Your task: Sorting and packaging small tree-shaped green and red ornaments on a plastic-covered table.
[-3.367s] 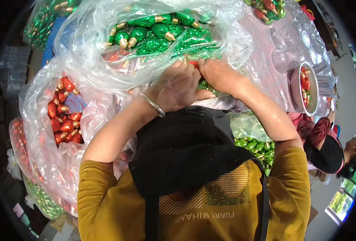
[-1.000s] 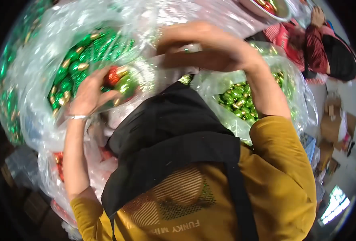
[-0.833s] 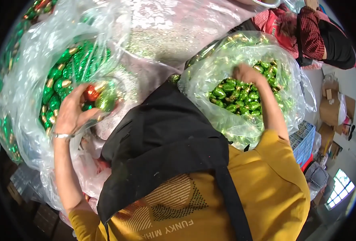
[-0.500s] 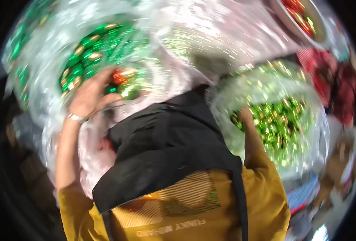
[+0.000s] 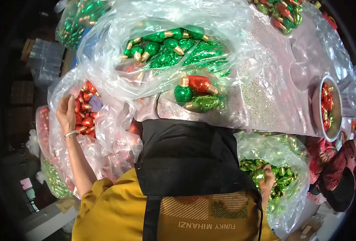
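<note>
My left hand [image 5: 66,114], with a bangle at the wrist, reaches into a clear plastic bag of red bulb-shaped ornaments [image 5: 85,110]; its fingers lie over the red bulbs, and whether it grips one is hidden. My right hand [image 5: 267,182] is down in a bag of light-green bulb ornaments [image 5: 280,176] and closes on one light-green bulb [image 5: 258,175]. Straight ahead, a clear moulded tray [image 5: 174,110] holds a dark green bulb [image 5: 183,93], a red bulb [image 5: 200,84] and a light-green bulb [image 5: 204,103].
A big open bag of dark green glitter bulbs [image 5: 170,48] lies behind the tray. A silvery glittered sheet [image 5: 282,88] covers the table. A round bowl [image 5: 315,108] with red bulbs stands at right, a seated person [image 5: 338,176] beside it. More bags sit at top left [image 5: 77,20] and top right [image 5: 282,10].
My left hand left the tray and moved to the bag of red bulbs. My right hand stayed in the light-green bag. The view swung back toward the table.
</note>
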Tool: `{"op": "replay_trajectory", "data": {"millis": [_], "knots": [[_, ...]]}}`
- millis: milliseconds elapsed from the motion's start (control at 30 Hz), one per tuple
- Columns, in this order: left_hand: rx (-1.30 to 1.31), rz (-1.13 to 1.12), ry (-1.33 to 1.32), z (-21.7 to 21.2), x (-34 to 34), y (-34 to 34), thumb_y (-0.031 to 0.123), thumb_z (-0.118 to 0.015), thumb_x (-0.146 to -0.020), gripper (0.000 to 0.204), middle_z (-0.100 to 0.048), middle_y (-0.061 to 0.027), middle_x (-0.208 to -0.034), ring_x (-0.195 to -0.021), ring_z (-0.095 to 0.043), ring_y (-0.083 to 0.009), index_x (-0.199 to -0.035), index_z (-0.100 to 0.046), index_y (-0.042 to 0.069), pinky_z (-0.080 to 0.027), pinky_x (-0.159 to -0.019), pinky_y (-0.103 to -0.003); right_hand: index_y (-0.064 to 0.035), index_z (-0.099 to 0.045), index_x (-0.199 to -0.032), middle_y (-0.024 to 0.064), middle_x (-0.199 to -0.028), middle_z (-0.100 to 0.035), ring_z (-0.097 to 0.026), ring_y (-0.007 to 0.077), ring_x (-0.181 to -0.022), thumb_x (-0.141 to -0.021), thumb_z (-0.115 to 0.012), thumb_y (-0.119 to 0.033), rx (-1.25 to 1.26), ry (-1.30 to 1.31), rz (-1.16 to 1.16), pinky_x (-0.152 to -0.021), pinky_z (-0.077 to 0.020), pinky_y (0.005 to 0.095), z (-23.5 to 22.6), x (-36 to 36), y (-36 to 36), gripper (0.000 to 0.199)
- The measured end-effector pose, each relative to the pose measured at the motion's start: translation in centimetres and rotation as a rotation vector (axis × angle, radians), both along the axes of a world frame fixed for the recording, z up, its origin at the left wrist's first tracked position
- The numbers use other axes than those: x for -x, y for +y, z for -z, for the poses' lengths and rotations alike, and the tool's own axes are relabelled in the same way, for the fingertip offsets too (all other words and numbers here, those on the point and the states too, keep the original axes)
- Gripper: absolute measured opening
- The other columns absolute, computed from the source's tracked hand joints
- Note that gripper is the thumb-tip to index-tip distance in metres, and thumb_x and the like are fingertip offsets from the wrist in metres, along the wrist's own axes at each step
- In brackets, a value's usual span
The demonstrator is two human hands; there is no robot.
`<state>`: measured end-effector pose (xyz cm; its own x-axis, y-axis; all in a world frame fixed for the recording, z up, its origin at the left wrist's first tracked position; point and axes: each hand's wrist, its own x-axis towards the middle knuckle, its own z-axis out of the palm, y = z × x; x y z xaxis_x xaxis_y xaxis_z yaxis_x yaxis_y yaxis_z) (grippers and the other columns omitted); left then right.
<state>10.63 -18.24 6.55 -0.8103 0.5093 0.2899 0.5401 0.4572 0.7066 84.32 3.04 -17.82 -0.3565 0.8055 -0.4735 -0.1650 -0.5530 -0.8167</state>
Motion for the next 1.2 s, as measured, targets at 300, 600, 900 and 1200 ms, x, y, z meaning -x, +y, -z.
{"op": "replay_trajectory", "data": {"millis": [300, 600, 900, 1200], "knots": [[0.923, 0.140, -0.110, 17.8, 7.6, -9.2, 0.036, -0.062, -0.083, 0.047, -0.063, -0.0244, -0.099, -0.095, -0.060, -0.0390, -0.117, -0.056, 0.005, -0.048, -0.080, -0.044, 0.0001, -0.063, -0.093, 0.0028, -0.083, -0.060, -0.056, 0.0120, -0.078, -0.083, -0.064, -0.018, -0.756, -0.378, -0.642, -0.072, -0.0459, 0.0282, -16.2, 34.3, 22.6, 0.020], [0.644, 0.017, -0.130, 19.5, 5.0, -13.3, 0.027, -0.059, -0.085, 0.038, -0.063, -0.0232, -0.102, -0.096, -0.060, -0.0392, -0.116, -0.054, 0.006, -0.048, -0.081, -0.046, 0.0027, -0.059, -0.071, 0.0194, -0.070, -0.058, -0.063, 0.0320, -0.074, -0.076, -0.065, -0.050, -1.392, -0.899, -1.200, -0.065, -0.0467, 0.0406, -12.2, 57.7, 20.9, 0.053], [0.538, -0.264, 0.239, 11.5, 4.4, -6.4, 0.019, -0.058, -0.084, 0.030, -0.063, -0.0218, -0.093, -0.090, -0.060, -0.0399, -0.108, -0.056, 0.001, -0.048, -0.075, -0.047, 0.0035, -0.059, -0.088, 0.0186, -0.072, -0.058, -0.053, 0.0296, -0.063, -0.070, -0.074, -0.027, -1.269, -0.849, -1.224, -0.061, -0.0429, 0.0418, -11.6, 54.4, 24.4, 0.038], [0.487, -0.432, -0.046, 17.0, 13.1, 3.7, 0.035, -0.056, -0.084, 0.058, -0.061, -0.0278, -0.103, -0.092, -0.061, -0.0418, -0.132, -0.043, 0.005, -0.049, -0.080, -0.046, 0.0051, -0.059, -0.084, 0.0189, -0.071, -0.057, -0.057, 0.0249, -0.065, -0.076, -0.070, -0.025, -1.150, -1.388, -0.954, -0.062, -0.0445, 0.0353, -13.5, 36.0, 22.0, 0.033]]}}
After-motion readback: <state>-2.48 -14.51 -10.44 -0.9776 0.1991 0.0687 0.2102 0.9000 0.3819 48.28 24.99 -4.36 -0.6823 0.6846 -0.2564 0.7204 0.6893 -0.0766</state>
